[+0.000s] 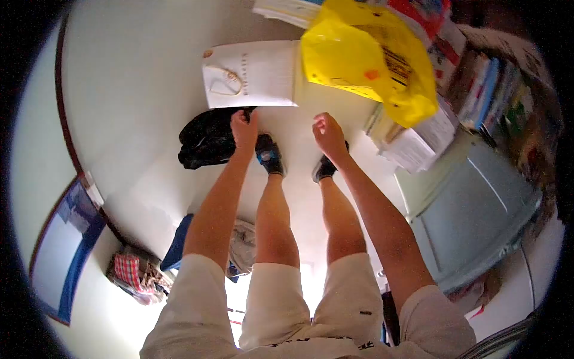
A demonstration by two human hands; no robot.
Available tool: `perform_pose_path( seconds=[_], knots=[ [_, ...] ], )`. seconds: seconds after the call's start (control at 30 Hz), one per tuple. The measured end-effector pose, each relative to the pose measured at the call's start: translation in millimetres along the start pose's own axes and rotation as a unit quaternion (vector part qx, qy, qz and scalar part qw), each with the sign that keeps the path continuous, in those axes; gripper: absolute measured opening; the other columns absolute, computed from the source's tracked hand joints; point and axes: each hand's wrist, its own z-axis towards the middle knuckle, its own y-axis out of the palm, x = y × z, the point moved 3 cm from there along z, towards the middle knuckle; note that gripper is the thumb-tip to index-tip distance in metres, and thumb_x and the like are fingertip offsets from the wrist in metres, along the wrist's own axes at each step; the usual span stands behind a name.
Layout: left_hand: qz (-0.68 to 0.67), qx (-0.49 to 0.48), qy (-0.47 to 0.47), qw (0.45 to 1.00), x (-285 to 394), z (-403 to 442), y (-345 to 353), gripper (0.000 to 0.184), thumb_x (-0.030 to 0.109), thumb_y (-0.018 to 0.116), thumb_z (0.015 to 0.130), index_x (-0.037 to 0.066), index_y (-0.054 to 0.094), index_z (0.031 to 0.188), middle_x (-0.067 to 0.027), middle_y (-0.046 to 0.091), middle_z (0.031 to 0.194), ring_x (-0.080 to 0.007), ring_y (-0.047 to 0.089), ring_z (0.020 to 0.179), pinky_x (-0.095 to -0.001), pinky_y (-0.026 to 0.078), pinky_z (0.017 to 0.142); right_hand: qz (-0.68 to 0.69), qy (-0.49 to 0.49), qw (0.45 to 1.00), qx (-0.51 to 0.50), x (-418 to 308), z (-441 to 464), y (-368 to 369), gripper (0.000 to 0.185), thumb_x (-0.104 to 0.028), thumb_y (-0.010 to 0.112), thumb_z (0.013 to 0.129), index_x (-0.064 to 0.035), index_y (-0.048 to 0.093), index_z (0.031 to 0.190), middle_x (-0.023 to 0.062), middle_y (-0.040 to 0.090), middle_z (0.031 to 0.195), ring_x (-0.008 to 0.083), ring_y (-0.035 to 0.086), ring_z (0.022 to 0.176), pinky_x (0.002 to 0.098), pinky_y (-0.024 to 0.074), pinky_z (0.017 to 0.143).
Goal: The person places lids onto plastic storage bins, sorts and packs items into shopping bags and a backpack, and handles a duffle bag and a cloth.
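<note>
My left hand [244,133] is in front of a black bag [206,137] on the floor. Its fingers are bent, with a small gap at the tips, and nothing shows between them. Whether it touches the bag I cannot tell. My right hand [327,134] hangs over the pale floor near my shoe, its fingers curled in with no object visible in them. Beyond both hands lies a white paper shopping bag [269,75] with a looped handle. To its right is a crumpled yellow plastic bag [353,51].
Stacked papers and books [418,140] lie under the yellow bag's edge. A grey-blue lidded plastic bin [472,203] stands at the right, with a row of books [487,93] behind it. At the lower left are a checked cloth [128,270] and a blue-framed panel [63,251].
</note>
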Motion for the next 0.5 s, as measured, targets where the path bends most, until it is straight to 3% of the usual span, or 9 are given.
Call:
perform_pose_path(
  seconds=[0.03,0.1,0.13,0.17,0.23,0.33,0.37,0.43,0.5],
  knots=[
    [0.066,0.031,0.000,0.997,-24,27,-18,0.063,0.041,0.073,0.084,-0.005,0.052,0.122,-0.0218,0.056,0.121,-0.0336,0.054,0.112,-0.0420,0.045,0.096,-0.001,0.021,0.999,-0.025,13,7,23,0.027,-0.017,0.069,0.083,-0.0054,0.055,0.102,0.0133,0.062,0.086,0.0303,0.063,0.080,0.0415,0.0519,0.080],
    [0.062,0.094,0.030,0.993,-76,80,-35,0.073,0.045,0.073,0.083,-0.006,0.047,0.128,-0.0242,0.050,0.127,-0.0376,0.047,0.121,-0.0459,0.041,0.101,-0.018,0.022,0.999,-0.043,28,28,74,0.032,-0.019,0.070,0.082,-0.0047,0.055,0.105,0.0146,0.062,0.090,0.0303,0.063,0.083,0.0409,0.0520,0.080],
    [0.045,0.036,0.057,0.997,-136,130,-27,0.075,0.047,0.071,0.085,-0.006,0.045,0.132,-0.0238,0.051,0.127,-0.0385,0.047,0.120,-0.0483,0.041,0.100,-0.038,0.029,0.997,-0.055,29,36,98,0.036,-0.021,0.071,0.081,-0.0041,0.054,0.108,0.0159,0.061,0.093,0.0304,0.063,0.086,0.0402,0.0521,0.080],
    [0.049,0.026,-0.017,0.998,-105,126,-43,0.075,0.050,0.068,0.086,-0.005,0.046,0.133,-0.0245,0.048,0.132,-0.0392,0.045,0.123,-0.0498,0.040,0.102,-0.042,0.024,0.997,-0.066,25,47,122,0.036,-0.021,0.071,0.081,-0.0041,0.054,0.108,0.0159,0.061,0.093,0.0304,0.063,0.086,0.0402,0.0521,0.080],
    [0.017,-0.010,-0.007,1.000,-188,202,-17,0.075,0.058,0.059,0.089,0.000,0.046,0.135,-0.0200,0.046,0.139,-0.0366,0.042,0.129,-0.0501,0.040,0.103,-0.036,-0.099,0.993,-0.044,-6,82,165,0.039,-0.023,0.070,0.086,-0.0007,0.054,0.114,0.0174,0.063,0.101,0.0282,0.065,0.094,0.0395,0.0543,0.082],
    [-0.223,-0.080,-0.256,0.937,-102,180,-48,0.073,0.064,0.048,0.091,0.008,0.046,0.138,-0.0135,0.044,0.144,-0.0330,0.038,0.135,-0.0499,0.040,0.104,-0.077,-0.165,0.983,0.007,-45,127,208,0.046,-0.024,0.072,0.085,0.0023,0.051,0.118,0.0194,0.059,0.107,0.0280,0.063,0.095,0.0394,0.0538,0.082],
    [-0.255,-0.096,-0.286,0.919,-117,194,-38,0.070,0.062,0.047,0.092,0.009,0.047,0.138,-0.0121,0.046,0.143,-0.0316,0.040,0.133,-0.0496,0.041,0.103,-0.082,-0.170,0.982,0.000,-51,140,221,0.046,-0.024,0.072,0.085,0.0023,0.051,0.118,0.0194,0.059,0.107,0.0280,0.063,0.095,0.0394,0.0538,0.082],
    [-0.340,-0.143,-0.290,0.883,-169,232,-4,0.063,0.058,0.045,0.094,0.012,0.049,0.137,-0.0093,0.050,0.139,-0.0288,0.046,0.129,-0.0492,0.043,0.101,0.010,-0.080,0.996,-0.039,-54,163,243,0.052,-0.024,0.074,0.082,0.0059,0.049,0.117,0.0206,0.057,0.105,0.0295,0.062,0.093,0.0402,0.0527,0.084],
    [-0.423,-0.197,-0.267,0.843,-209,262,20,0.057,0.054,0.043,0.096,0.015,0.051,0.136,-0.0065,0.054,0.136,-0.0261,0.051,0.125,-0.0487,0.046,0.099,-0.027,-0.071,0.996,-0.039,-55,177,255,0.054,-0.023,0.076,0.080,0.0075,0.049,0.115,0.0218,0.057,0.103,0.0307,0.061,0.092,0.0407,0.0511,0.086]
  ],
)
